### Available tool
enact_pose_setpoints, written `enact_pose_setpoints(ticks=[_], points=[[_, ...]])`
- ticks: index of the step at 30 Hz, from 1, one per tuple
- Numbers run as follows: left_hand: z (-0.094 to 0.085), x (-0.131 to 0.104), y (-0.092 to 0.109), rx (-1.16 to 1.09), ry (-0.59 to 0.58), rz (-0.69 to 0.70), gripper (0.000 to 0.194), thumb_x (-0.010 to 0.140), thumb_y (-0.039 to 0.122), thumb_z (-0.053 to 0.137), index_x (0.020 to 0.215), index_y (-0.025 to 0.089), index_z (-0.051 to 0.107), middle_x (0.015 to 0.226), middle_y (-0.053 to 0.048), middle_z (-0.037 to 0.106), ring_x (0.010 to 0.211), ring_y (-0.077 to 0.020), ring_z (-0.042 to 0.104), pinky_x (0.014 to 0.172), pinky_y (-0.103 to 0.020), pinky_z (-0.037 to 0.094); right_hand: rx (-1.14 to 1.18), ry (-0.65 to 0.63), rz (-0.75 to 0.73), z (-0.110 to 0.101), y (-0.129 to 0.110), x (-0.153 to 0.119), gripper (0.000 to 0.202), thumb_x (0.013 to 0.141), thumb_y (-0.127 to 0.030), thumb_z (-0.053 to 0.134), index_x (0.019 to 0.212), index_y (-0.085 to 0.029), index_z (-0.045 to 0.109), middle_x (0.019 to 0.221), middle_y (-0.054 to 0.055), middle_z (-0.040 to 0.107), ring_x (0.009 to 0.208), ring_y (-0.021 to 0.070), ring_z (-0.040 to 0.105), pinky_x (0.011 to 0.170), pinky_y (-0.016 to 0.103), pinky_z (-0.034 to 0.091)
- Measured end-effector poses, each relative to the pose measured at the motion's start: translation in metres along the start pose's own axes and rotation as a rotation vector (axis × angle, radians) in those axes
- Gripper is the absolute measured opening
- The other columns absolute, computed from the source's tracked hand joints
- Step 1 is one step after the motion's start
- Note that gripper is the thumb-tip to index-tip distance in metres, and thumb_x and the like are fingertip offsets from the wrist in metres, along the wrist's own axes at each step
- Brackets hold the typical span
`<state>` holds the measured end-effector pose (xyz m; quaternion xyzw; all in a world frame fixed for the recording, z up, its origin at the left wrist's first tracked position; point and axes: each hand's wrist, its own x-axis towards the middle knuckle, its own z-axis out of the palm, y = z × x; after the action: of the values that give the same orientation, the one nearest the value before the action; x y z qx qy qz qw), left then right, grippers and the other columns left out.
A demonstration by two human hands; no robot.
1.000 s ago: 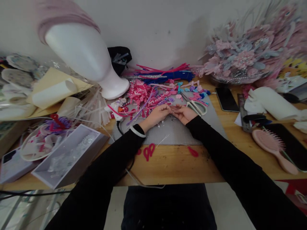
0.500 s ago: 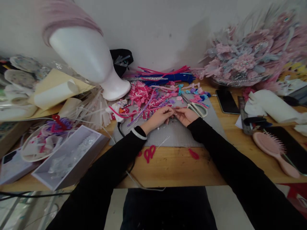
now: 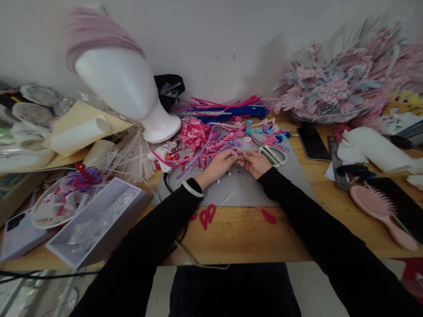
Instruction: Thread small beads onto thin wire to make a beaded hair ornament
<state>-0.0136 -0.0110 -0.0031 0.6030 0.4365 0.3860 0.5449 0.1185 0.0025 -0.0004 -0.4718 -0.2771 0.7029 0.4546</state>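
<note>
A wooden surface bears a grey mat; over it, left hand and right hand nearly meet, scissors beside the right, both pinching what looks like a thin wire between them

Dim, even light falls on a plain grey wall behind a wooden table. Below its front edge, a pale floor shows, possibly tiled, though the view is poor.
</note>
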Motion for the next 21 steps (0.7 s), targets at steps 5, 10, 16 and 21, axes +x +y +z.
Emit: enact_pose_setpoints(ticks=[5, 10, 16, 21], points=[[0.001, 0.001, -0.001, -0.009, 0.053, -0.016, 0.016, 0.078, 0.028, 0.044, 0.068, 0.016, 0.042, 0.045, 0.008, 0.034, 0.037, -0.0038, 0.03, 0.039, -0.016, 0.027, -0.168, 0.024, -0.068, -0.001, -0.002, -0.002, 0.017, 0.071, -0.015, 0.06, 0.056, -0.013, 0.052, 0.038, -0.004, 0.051, 0.029, 0.0022, 0.041, 0.026, 0.01, 0.028], [0.001, 0.004, -0.003, -0.018, 0.115, -0.034, 0.014, 0.079, 0.026, 0.043, 0.068, 0.016, 0.042, 0.042, 0.009, 0.032, 0.034, -0.0036, 0.029, 0.038, -0.016, 0.026, -0.208, 0.0, -0.029, -0.001, -0.004, -0.007, 0.008, 0.066, -0.013, 0.063, 0.06, -0.01, 0.058, 0.04, -0.004, 0.051, 0.033, 0.0014, 0.04, 0.032, 0.011, 0.031], [0.003, 0.005, -0.003, -0.025, 0.154, -0.048, 0.012, 0.078, 0.023, 0.041, 0.068, 0.016, 0.042, 0.041, 0.01, 0.03, 0.032, -0.0034, 0.028, 0.036, -0.016, 0.024, -0.157, -0.043, -0.012, -0.001, -0.008, -0.014, 0.013, 0.071, -0.019, 0.057, 0.062, -0.01, 0.057, 0.04, -0.007, 0.039, 0.033, 0.0007, 0.032, 0.031, 0.012, 0.022], [0.004, 0.003, 0.0, -0.011, 0.158, -0.063, 0.012, 0.078, 0.023, 0.042, 0.067, 0.016, 0.042, 0.041, 0.009, 0.031, 0.032, -0.0032, 0.028, 0.035, -0.016, 0.023, -0.008, -0.018, 0.104, -0.004, -0.012, -0.014, 0.021, 0.078, -0.014, 0.039, 0.062, -0.014, 0.051, 0.037, -0.008, 0.031, 0.029, 0.0025, 0.024, 0.029, 0.014, 0.02]])
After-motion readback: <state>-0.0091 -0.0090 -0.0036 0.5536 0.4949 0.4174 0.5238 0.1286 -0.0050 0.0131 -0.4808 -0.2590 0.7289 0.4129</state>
